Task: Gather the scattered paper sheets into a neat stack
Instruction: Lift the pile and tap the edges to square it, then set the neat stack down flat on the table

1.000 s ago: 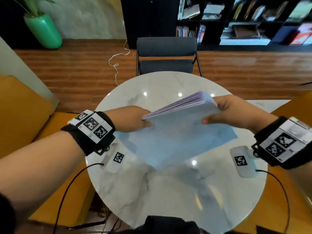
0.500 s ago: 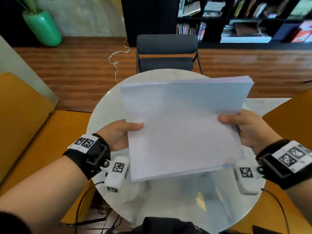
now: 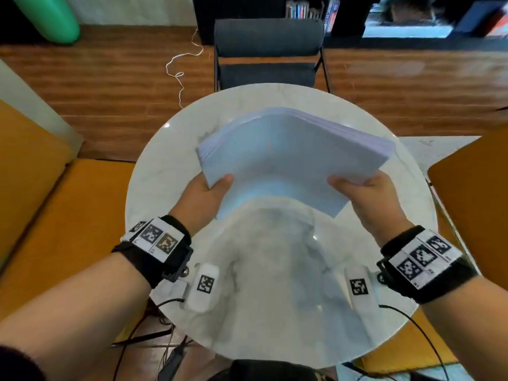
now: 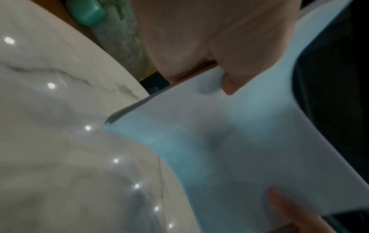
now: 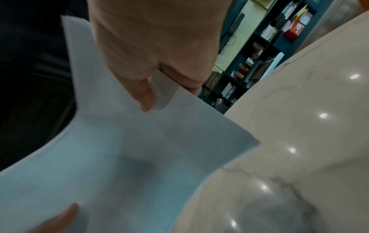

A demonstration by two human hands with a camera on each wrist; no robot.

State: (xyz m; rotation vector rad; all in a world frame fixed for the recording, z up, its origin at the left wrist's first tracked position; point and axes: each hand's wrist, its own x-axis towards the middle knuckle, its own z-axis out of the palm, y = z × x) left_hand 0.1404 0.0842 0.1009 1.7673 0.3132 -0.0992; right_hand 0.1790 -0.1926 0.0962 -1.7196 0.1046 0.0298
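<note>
A thick stack of white paper sheets (image 3: 288, 155) hangs above the round marble table (image 3: 275, 284), sagging in the middle. My left hand (image 3: 209, 193) pinches its near left corner, thumb on top. My right hand (image 3: 362, 193) pinches the near right corner the same way. In the left wrist view the stack (image 4: 229, 141) curves down from my fingers (image 4: 225, 75) towards the tabletop (image 4: 60, 141). In the right wrist view the sheets (image 5: 119, 157) bend under my thumb (image 5: 143, 97). The stack's far edge is slightly fanned.
A dark chair (image 3: 268, 53) stands at the table's far side. Orange seats (image 3: 55, 215) flank the table on the left and right (image 3: 472, 188). A green vase (image 3: 46, 17) and a white cord (image 3: 178, 70) are on the wooden floor. Bookshelves (image 5: 259, 55) line the back wall.
The stack, held upright facing me half a second ago, has tipped forward and down to lie nearly flat above the table. Both hands keep their grip.
</note>
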